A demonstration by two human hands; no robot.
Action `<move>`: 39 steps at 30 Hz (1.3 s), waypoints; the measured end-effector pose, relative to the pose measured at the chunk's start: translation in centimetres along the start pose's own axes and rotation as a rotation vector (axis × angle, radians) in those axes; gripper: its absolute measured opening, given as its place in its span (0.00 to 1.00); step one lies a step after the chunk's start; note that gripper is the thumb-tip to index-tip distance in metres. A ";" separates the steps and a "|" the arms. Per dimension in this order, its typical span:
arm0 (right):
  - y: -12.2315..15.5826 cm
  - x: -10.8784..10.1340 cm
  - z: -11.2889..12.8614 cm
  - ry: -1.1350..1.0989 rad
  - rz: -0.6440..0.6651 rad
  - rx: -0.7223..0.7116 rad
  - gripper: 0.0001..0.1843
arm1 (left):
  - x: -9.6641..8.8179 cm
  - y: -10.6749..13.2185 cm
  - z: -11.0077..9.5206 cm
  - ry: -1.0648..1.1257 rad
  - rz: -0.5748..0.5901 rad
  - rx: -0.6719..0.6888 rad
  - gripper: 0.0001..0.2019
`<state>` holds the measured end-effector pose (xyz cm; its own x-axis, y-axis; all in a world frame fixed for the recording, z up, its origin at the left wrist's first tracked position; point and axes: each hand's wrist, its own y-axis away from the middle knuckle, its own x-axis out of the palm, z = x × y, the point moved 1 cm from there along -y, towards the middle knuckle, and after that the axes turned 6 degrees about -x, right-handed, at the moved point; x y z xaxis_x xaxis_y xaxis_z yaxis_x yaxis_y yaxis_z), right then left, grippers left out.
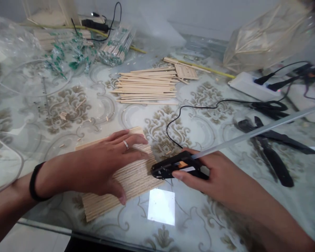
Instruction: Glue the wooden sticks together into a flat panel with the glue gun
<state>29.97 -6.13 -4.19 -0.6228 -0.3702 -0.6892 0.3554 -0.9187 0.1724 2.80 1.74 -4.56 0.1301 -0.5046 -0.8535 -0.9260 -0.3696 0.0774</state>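
A flat panel of thin wooden sticks (136, 175) laid side by side rests on the patterned table near its front edge. My left hand (105, 161) lies over the panel with its fingers stretched out, hiding the panel's middle and left part. My right hand (210, 171) is wrapped round a black hot glue gun (178, 166) with a long translucent glue stick (252, 131) sticking out of its back. The gun's nozzle end is at the panel's right edge; whether it touches the sticks I cannot tell. Shiny streaks that look like glue cross the panel there.
Loose wooden sticks (147, 85) lie behind the panel, beside a small stick panel (186, 71). Pliers (270, 150) lie at the right, near a white power strip (254, 87). The gun's black cord (199, 106) runs across the table. Wrapped stick bundles (117, 45) are at the back.
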 end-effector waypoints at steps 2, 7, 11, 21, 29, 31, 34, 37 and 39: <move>-0.1 0.0 0.0 0.001 -0.012 0.017 0.17 | 0.0 0.0 0.1 0.003 -0.003 0.000 0.41; -0.1 0.1 0.0 -0.027 0.003 0.013 0.15 | 0.1 0.1 0.2 0.006 -0.008 0.003 0.40; 0.2 -0.8 -0.7 0.024 -0.014 0.009 0.15 | 0.1 0.1 0.2 0.024 -0.010 -0.009 0.41; 0.0 -0.7 -0.5 -0.012 0.018 0.002 0.14 | 0.2 0.3 0.4 0.004 -0.007 -0.005 0.44; 0.2 -0.6 -0.2 -0.022 -0.012 -0.005 0.14 | 0.2 0.3 0.4 0.021 -0.021 -0.001 0.43; 0.2 -0.5 -0.3 -0.024 -0.006 -0.007 0.15 | 0.2 0.2 0.4 0.027 -0.018 -0.004 0.43; 0.2 -0.8 -0.9 -0.019 -0.027 -0.017 0.15 | 0.3 0.2 0.5 0.047 -0.014 -0.001 0.43; 0.3 -0.9 -1.5 -0.021 -0.046 -0.032 0.15 | 0.3 0.3 0.5 0.034 -0.010 -0.001 0.42; 0.3 -0.8 -1.6 -0.039 -0.044 -0.038 0.14 | 0.3 0.3 0.5 0.006 -0.003 0.004 0.43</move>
<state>31.67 -5.92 -4.68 -0.6645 -0.3358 -0.6676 0.3534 -0.9284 0.1152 2.42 1.85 -5.03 0.1347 -0.5079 -0.8508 -0.9270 -0.3679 0.0728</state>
